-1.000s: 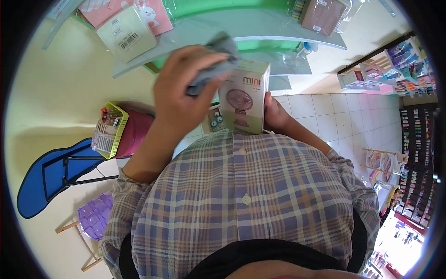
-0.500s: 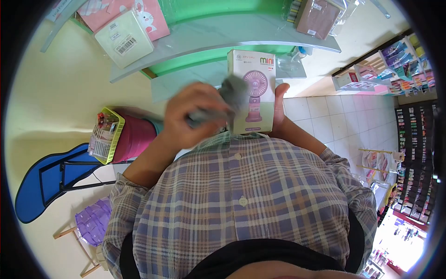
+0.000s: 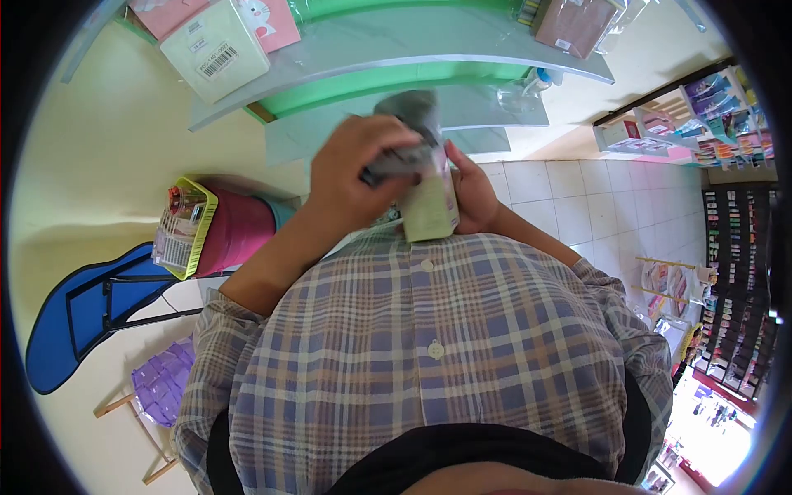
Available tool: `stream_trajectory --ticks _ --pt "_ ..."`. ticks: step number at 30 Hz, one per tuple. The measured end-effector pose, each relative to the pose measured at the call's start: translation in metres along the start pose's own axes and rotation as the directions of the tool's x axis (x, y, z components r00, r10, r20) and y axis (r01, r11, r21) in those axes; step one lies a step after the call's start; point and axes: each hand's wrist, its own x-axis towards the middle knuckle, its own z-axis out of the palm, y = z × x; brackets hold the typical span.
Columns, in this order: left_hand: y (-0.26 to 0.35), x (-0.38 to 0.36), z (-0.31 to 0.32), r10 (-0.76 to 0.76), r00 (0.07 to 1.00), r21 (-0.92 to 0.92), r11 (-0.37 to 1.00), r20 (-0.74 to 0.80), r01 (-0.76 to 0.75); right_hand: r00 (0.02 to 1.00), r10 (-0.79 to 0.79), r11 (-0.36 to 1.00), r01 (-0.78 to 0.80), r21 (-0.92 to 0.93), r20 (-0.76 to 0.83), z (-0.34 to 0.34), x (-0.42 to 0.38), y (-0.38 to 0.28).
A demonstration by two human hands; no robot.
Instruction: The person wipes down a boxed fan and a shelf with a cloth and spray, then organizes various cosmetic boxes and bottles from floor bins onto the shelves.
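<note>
My left hand (image 3: 355, 169) is closed on a grey cloth (image 3: 408, 115), which lies against the upper part of a fan box (image 3: 431, 206). The cloth is blurred and covers much of that box. My right hand (image 3: 477, 194) grips the box from its right side, thumb pointing up. The box stands upright in front of my shirt, turned so that a pale green side shows and its printed front is mostly out of sight.
Ahead is a grey shelf (image 3: 388, 41) with a pale boxed item (image 3: 214, 51) and a brown package (image 3: 577, 25). A yellow basket (image 3: 204, 231) on a pink bin (image 3: 243, 235) and a blue folding chair (image 3: 70, 318) are at the left.
The box has turned from showing its printed front to showing a narrow side. The cloth and my left hand have moved up, and my right hand has shifted slightly left.
</note>
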Motion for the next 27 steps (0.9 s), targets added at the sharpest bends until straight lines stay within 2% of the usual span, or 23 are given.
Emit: stream_trajectory --ticks 1,2,3,4,6,7,8,9,10,12,13,15,16,17,18,19,21,22,23,24,25,26,27 --pt "0.008 -0.005 -0.001 0.050 0.984 -0.071 0.997 0.172 -0.038 0.991 0.046 0.992 -0.060 0.113 0.125 -0.005 -0.001 0.000" --pt "0.012 -0.007 -0.003 0.114 0.936 -0.149 0.987 0.332 -0.067 0.991 0.047 0.991 -0.061 0.117 0.123 -0.007 0.000 0.002" --pt "0.012 -0.006 -0.003 0.244 0.884 -0.276 0.951 0.398 -0.138 0.992 -0.012 0.988 -0.007 0.152 0.124 -0.006 0.002 0.004" --pt "0.011 -0.003 -0.005 0.242 0.886 -0.275 0.952 0.397 -0.137 0.990 -0.070 0.981 0.046 0.187 0.123 -0.004 0.005 0.006" --pt "0.008 0.002 -0.008 0.278 0.863 -0.213 0.956 0.422 -0.204 0.994 -0.051 0.971 0.028 0.237 0.092 -0.004 0.006 0.007" --pt "0.005 0.006 -0.008 0.271 0.865 -0.213 0.957 0.423 -0.195 0.968 -0.038 0.983 -0.008 0.183 0.249 -0.012 0.008 0.005" --pt "0.001 0.010 -0.006 0.194 0.928 -0.075 0.981 0.319 -0.179 0.916 -0.018 0.992 -0.034 0.122 0.400 -0.018 0.008 0.004" --pt "-0.002 0.013 -0.004 0.131 0.971 0.063 0.987 0.199 -0.147 0.990 0.107 0.992 -0.113 0.064 0.088 -0.021 0.007 0.005" --pt "-0.004 0.016 -0.001 0.132 0.971 0.064 0.987 0.200 -0.148 0.990 0.106 0.992 -0.112 0.064 0.089 -0.023 0.008 0.006" --pt "-0.008 0.018 0.003 -0.029 0.998 0.122 0.992 0.048 0.023 0.995 0.056 0.998 -0.056 0.008 0.081 -0.024 0.009 0.007" --pt "-0.008 0.018 0.004 -0.015 0.999 0.116 0.993 0.034 0.011 0.995 0.053 0.998 -0.054 0.009 0.081 -0.028 0.010 0.007" --pt "-0.006 0.014 0.004 0.027 0.997 0.112 0.993 0.068 -0.034 0.980 0.069 0.996 -0.077 0.036 0.188 -0.037 0.010 0.008" --pt "-0.003 0.010 0.004 0.067 0.993 0.109 0.991 0.099 -0.078 0.980 0.068 0.996 -0.076 0.039 0.187 -0.020 0.007 0.007" --pt "0.002 0.005 0.003 0.066 0.993 0.109 0.991 0.100 -0.077 0.999 0.014 0.998 -0.016 -0.067 -0.034 0.001 0.002 0.006" --pt "0.009 -0.001 0.001 0.072 0.978 -0.009 0.997 0.198 -0.071 0.967 -0.064 0.983 0.019 -0.182 -0.245 0.017 -0.001 0.006" --pt "0.012 -0.005 0.000 0.088 0.952 -0.125 0.991 0.294 -0.053 0.967 -0.064 0.984 0.019 -0.180 -0.246 0.021 -0.001 0.009" --pt "0.007 -0.011 0.001 0.089 0.956 -0.189 0.981 0.280 -0.036 0.928 -0.210 0.933 0.096 -0.348 -0.308 0.025 0.001 0.010" --pt "0.005 -0.013 0.001 0.086 0.960 -0.252 0.968 0.267 -0.016 0.928 -0.210 0.933 0.096 -0.347 -0.307 0.023 0.000 0.009" --pt "0.005 -0.014 0.001 0.084 0.959 -0.252 0.968 0.270 -0.014 0.926 -0.313 0.716 0.085 -0.693 -0.210 0.021 -0.003 0.008" --pt "0.005 -0.013 0.002 0.083 0.968 -0.223 0.974 0.236 -0.029 0.926 -0.369 0.380 0.072 -0.922 -0.080 0.020 -0.006 0.007" --pt "0.005 -0.011 0.004 0.083 0.976 -0.191 0.981 0.202 -0.044 0.926 -0.370 0.383 0.071 -0.921 -0.082 0.021 -0.006 0.003" --pt "0.006 -0.011 0.005 0.081 0.976 -0.191 0.981 0.202 -0.042 0.923 -0.275 0.665 -0.018 -0.747 -0.267 0.024 -0.005 -0.005" --pt "0.006 -0.010 0.006 0.070 0.983 -0.128 0.991 0.171 -0.048 0.904 -0.124 0.869 -0.100 -0.484 -0.410 0.025 -0.003 -0.010"
